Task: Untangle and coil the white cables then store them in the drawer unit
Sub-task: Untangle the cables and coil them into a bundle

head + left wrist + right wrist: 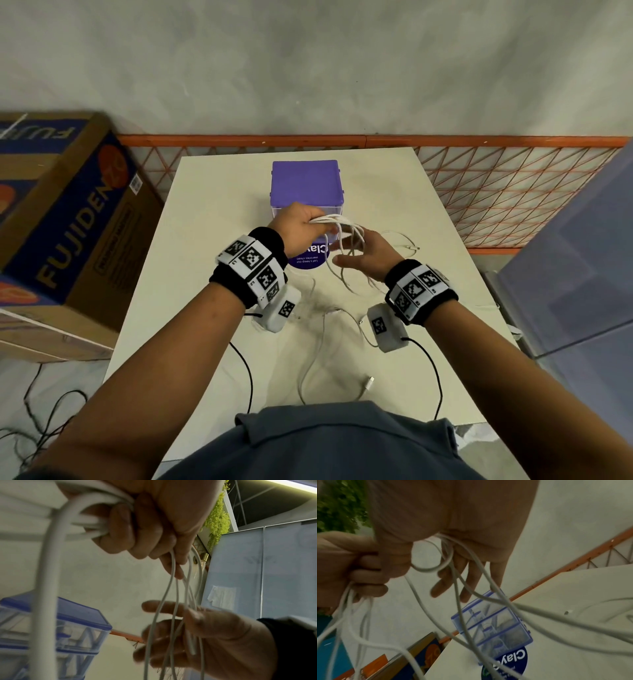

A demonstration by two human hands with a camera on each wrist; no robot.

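Observation:
My left hand (298,224) grips a bundle of white cable loops (337,222) in a fist above the table, just in front of the purple-topped clear drawer unit (306,183). From that fist (140,527) the strands (171,588) hang down across my right hand (197,635). The right hand (359,253) has its fingers (467,574) held out straight, with loops (458,601) draped over the palm. More white cable (308,370) lies loose on the table near me, ending in a connector (369,382). Another end (409,245) lies to the right.
The white table (212,240) carries a round purple sticker (308,262) in front of the drawer unit. A large cardboard box (68,219) stands at the left, an orange wire-mesh rail (513,192) runs behind, and a blue-grey cabinet (582,274) is at the right. Black wrist-camera cords (248,373) trail off the near edge.

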